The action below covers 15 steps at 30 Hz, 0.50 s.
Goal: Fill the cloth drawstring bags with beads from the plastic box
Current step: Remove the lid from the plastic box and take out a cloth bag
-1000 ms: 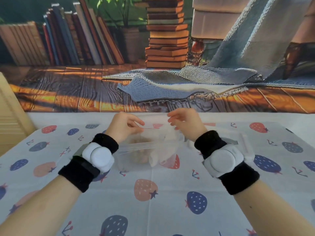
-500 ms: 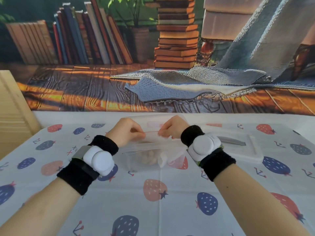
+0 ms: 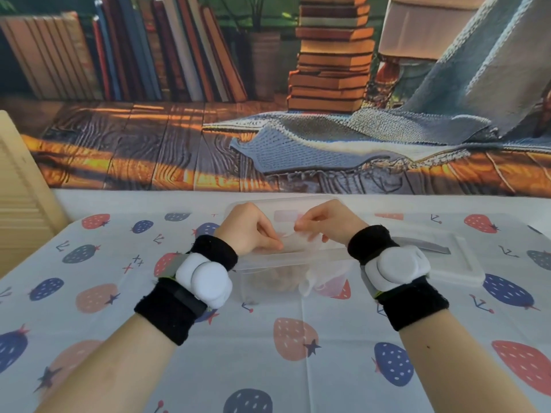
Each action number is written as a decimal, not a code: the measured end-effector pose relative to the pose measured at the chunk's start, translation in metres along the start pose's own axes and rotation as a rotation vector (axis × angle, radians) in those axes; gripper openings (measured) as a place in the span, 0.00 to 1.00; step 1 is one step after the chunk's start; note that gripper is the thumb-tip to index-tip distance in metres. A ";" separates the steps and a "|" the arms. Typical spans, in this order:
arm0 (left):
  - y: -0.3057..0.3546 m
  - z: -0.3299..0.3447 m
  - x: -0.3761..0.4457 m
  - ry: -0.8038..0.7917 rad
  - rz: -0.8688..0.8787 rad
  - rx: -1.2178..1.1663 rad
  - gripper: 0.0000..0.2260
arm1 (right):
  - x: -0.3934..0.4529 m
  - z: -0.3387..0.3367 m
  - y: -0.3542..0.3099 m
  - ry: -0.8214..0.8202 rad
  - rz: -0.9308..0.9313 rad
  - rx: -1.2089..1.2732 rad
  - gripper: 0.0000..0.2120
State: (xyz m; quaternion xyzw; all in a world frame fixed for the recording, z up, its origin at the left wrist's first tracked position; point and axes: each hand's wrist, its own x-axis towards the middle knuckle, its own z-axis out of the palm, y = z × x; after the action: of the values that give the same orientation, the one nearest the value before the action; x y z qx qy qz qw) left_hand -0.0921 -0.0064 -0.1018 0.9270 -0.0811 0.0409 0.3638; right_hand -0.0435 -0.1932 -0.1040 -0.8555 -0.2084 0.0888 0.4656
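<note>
Nearest the camera, two bare forearms reach forward over a desk covered with a white cloth printed with red and blue strawberries, each wrist wrapped in a black band carrying a white rounded device. Just beyond the left wrist, the left hand has its fingers curled, thumb and forefinger pinching one edge of a sheer white drawstring bag. Across from it, the right hand is likewise curled, its fingertips nipping the opposite edge of the same bag, so the thin cloth is stretched between the two hands. Directly beneath both hands sits the clear plastic box, its near wall below the wrists; a pale brownish heap of beads shows blurred through that wall, and more sheer white fabric hangs inside toward the right-hand side. To the right of the right wrist lies a clear plastic lid flat on the desk. Beyond the hands the cloth ends at a plain white strip, and behind that hangs a printed backdrop of leaning books, stacked books, wooden boards and a grey knitted blanket.
</note>
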 end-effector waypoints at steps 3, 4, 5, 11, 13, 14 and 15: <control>0.000 0.001 0.000 0.012 -0.014 0.029 0.05 | 0.000 0.002 0.001 -0.066 0.005 -0.061 0.08; -0.001 0.001 0.000 0.017 -0.015 0.040 0.05 | 0.000 0.002 0.001 -0.078 0.004 -0.074 0.08; 0.000 0.002 -0.001 0.023 -0.015 0.050 0.05 | 0.000 0.002 0.000 -0.083 0.001 -0.085 0.08; -0.006 0.004 -0.002 0.064 0.010 0.010 0.04 | 0.000 0.004 -0.002 -0.043 -0.019 -0.059 0.11; -0.006 0.005 -0.003 0.076 0.001 0.024 0.06 | -0.001 0.004 -0.003 -0.026 -0.019 -0.020 0.11; -0.006 0.006 -0.003 0.085 0.001 0.018 0.06 | 0.000 0.004 -0.002 -0.018 -0.013 -0.007 0.12; -0.006 0.006 -0.004 0.099 0.010 -0.008 0.05 | 0.000 0.003 -0.001 -0.012 -0.004 0.001 0.12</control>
State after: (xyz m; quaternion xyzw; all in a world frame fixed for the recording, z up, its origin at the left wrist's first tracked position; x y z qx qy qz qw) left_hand -0.0948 -0.0059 -0.1109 0.9221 -0.0679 0.0880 0.3707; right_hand -0.0452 -0.1899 -0.1048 -0.8544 -0.2127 0.0931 0.4648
